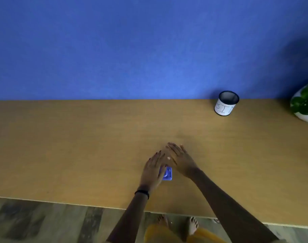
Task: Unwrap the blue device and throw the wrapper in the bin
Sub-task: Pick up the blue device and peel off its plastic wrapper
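Note:
The blue device (pixel 167 173) is a small flat square lying on the wooden table (pixel 79 146), near the front middle. My left hand (pixel 154 170) lies flat over its left part, fingers stretched forward, a black band on the wrist. My right hand (pixel 180 159) is flat too, fingers pointing left and forward, crossing over the left hand's fingertips just beyond the device. I cannot tell whether a wrapper is on the device. The bin (pixel 226 103) is a small white cup marked BIN at the back right of the table, with an open dark mouth.
A blue wall (pixel 132 50) rises right behind the table. A white pot with a green plant (pixel 305 104) stands at the far right edge. The table's front edge (pixel 97 206) runs above a wooden floor, where my bare feet (pixel 192 225) show.

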A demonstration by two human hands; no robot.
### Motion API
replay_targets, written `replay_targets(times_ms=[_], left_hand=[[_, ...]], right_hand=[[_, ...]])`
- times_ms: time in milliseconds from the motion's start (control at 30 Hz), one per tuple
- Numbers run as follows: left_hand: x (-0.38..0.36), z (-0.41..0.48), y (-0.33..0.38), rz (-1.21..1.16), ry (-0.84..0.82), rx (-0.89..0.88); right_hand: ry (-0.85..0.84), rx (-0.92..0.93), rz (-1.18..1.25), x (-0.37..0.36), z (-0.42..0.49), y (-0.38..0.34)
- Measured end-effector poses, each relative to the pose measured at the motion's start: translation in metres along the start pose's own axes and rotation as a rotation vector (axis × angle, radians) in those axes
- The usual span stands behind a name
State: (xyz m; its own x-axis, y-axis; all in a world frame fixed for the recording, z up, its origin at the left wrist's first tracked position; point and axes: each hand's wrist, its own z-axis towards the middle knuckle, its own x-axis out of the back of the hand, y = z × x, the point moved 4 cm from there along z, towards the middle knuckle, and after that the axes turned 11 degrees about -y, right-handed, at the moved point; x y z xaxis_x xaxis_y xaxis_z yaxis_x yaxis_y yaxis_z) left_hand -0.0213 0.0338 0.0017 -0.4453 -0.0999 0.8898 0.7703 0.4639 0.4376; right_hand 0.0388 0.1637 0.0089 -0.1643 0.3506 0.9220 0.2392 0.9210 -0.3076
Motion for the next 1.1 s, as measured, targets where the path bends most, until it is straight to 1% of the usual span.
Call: replay_targets(times_ms=[100,200,267,433,600,700,800,933,1100], left_hand=[[-0.017,-0.011,-0.004,0.040,-0.062,-0.016],[-0.027,-0.019,-0.006,0.094,-0.074,-0.053],[-0.028,-0.017,-0.008,0.108,-0.060,-0.048],[-0.031,-0.015,-0.011,0.091,-0.100,-0.003],[-0.028,-0.015,-0.006,0.029,-0.061,0.056],[-0.024,-0.014,-0.003,0.024,-0.018,0.056],[-0.019,-0.012,-0.002,0.056,0.000,0.053],[-0.019,-0.010,-0.003,0.106,-0.044,0.028],[-0.010,-0.011,-0.001,0.153,0.002,-0.033]], right_hand=[[0.005,0.045,0.038,-0.018,-0.011,-0.005],[-0.044,0.043,0.109,-0.039,-0.022,-0.009],[-0.050,0.037,0.152,-0.046,-0.025,-0.009],[-0.048,-0.010,0.232,-0.056,-0.028,-0.007],[-0.094,-0.025,0.232,-0.058,-0.027,-0.002],[-0.111,-0.043,0.246,-0.057,-0.026,0.000],[-0.089,-0.065,0.335,-0.052,-0.024,-0.001],[-0.033,-0.137,0.491,-0.042,-0.018,0.000],[-0.005,-0.211,0.608,-0.035,-0.010,0.005]])
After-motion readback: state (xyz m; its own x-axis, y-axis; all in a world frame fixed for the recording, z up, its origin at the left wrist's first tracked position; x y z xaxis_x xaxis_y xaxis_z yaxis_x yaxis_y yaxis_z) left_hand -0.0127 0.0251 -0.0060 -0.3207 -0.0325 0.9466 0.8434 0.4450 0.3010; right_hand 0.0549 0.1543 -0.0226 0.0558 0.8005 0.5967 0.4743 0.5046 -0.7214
